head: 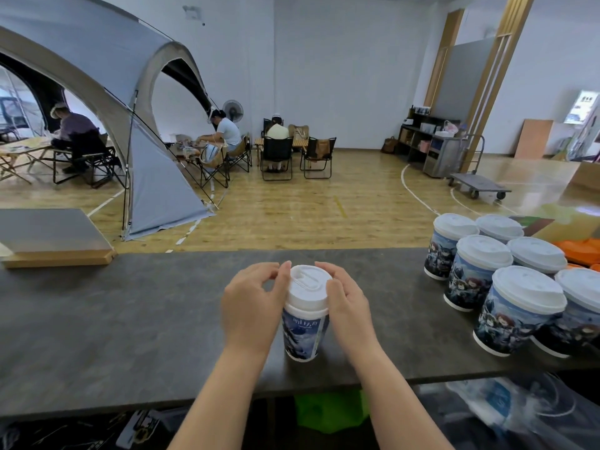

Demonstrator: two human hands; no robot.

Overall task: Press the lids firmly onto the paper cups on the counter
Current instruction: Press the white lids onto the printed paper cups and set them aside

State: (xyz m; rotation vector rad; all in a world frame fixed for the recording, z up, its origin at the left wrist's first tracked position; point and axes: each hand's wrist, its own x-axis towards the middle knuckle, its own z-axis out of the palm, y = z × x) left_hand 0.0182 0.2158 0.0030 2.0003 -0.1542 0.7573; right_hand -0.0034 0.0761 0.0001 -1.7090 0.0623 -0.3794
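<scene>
1. Centrally, on the dark grey worktop (130, 319), stands a printed paper cup (303, 336), upright, near the front edge.
2. A white lid (308, 289) sits on top of this cup, its raised sip tab facing up; whether it is fully seated all round cannot be told.
3. On the lid's left side is the left hand (251, 306): its fingers curl round the lid's edge, with a fingertip touching the rim near the top, so this grip is narrow and on the lid.
4. Mirroring it, the right hand (349, 303) has its fingers curved against the lid's right edge and its palm beside the upper cup wall, a narrow grip on the lid as well.
5. Both bare forearms come up from the bottom of the view to meet at the cup.
6. On the right end of the worktop, well apart from the hands, a group of six lidded cups (506, 287) stands close together in two rows, all upright, with the same printed artwork and white lids.
7. Beyond them, an orange tray (581, 250) shows at the right edge.
8. A flat board (48, 235) lies on the worktop's far left corner.
9. Behind the worktop is a wooden floor with a grey tent (146, 151), folding chairs and seated people.
</scene>
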